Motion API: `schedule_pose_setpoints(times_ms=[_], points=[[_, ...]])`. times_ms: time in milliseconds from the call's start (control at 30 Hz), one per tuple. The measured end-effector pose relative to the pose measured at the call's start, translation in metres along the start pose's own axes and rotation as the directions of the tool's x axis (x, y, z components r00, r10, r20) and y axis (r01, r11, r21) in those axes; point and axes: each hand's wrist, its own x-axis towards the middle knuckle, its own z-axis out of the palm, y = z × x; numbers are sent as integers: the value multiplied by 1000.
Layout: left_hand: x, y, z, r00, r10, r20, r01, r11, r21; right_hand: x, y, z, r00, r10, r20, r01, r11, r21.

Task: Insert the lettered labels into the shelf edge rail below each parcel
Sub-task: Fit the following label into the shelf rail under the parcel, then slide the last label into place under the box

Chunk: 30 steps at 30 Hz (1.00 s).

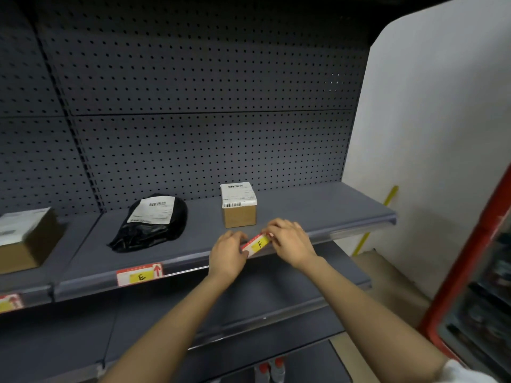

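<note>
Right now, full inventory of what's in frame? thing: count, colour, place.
cardboard box: 1, brown with white shipping label, on the shelf, above the F label
black poly bag parcel: 1, black with white shipping label, on the shelf, above the E label
left cardboard box: 1, brown with white label, left bay, cut off by the frame
E label: 1, red, white and yellow, seated in the rail
F label: 1, same colours, tilted at the rail, held at both ends
partial label: 1, same colours, left bay rail, letter not visible
shelf edge rail: 1, grey, front of shelf
pegboard back: grey, behind the shelf
left hand: pinching the F label
right hand: pinching the F label
</note>
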Motion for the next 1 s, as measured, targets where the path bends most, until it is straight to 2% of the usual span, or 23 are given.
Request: schedule_pose_setpoints(times_ms=[267,533,1000], points=[[-4,15,20,997,-51,-63,55,997,52,3,24,3,1000,-18,24,16,995,97],[-14,14,18,996,-39,-79,47,993,112,8,26,12,995,91,25,-95,973,211],[-15,3,6,992,-91,-83,105,978,182,10,6,26,994,103,48,-112,958,265]])
